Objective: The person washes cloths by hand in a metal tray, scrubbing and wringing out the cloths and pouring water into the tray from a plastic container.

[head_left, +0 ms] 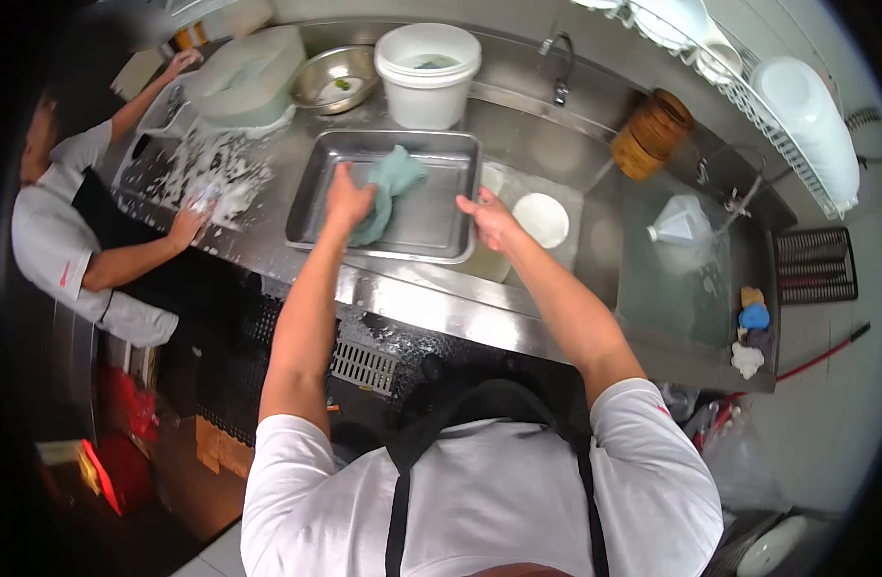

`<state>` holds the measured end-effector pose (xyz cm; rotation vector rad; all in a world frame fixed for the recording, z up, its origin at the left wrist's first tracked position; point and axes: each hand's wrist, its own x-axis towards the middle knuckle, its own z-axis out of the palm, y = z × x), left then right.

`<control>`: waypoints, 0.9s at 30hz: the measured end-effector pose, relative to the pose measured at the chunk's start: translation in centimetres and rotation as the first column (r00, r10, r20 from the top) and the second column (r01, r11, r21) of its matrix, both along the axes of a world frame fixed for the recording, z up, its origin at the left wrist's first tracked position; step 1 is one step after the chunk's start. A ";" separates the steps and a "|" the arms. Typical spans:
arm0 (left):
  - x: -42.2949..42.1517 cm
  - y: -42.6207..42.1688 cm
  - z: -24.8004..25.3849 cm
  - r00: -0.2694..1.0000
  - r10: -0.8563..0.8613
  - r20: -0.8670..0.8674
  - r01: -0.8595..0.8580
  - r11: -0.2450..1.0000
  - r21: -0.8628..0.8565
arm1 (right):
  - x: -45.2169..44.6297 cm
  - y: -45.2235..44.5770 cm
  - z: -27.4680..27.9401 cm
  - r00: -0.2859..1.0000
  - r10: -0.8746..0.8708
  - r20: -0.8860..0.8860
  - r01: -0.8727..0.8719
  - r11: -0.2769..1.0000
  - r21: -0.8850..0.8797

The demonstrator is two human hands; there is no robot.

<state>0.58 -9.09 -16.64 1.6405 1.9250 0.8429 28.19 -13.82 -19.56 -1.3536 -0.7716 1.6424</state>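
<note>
A rectangular metal tray (431, 219) lies on the steel counter in front of me. Inside it, my left hand (348, 199) is at the left part, its fingers closed against a crumpled green cloth (395, 185). My right hand (491, 217) grips the tray's right rim, thumb near the edge and the other fingers partly hidden beneath. Just right of that hand is a round white bowl (541, 220).
A co-worker (75, 226) at the left touches the foamy counter (215, 173). Behind the tray stand a white bucket (427, 77), a metal bowl (335, 81) and a plastic tub (248, 77). Rightward are bamboo steamers (651, 135) and a water-filled sink (676, 288).
</note>
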 end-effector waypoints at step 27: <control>62.1 -22.6 6.2 0.300 -0.953 0.037 0.872 0.290 0.393 | 73.2 -42.3 -1.7 0.147 -0.790 0.595 0.951 0.278 0.135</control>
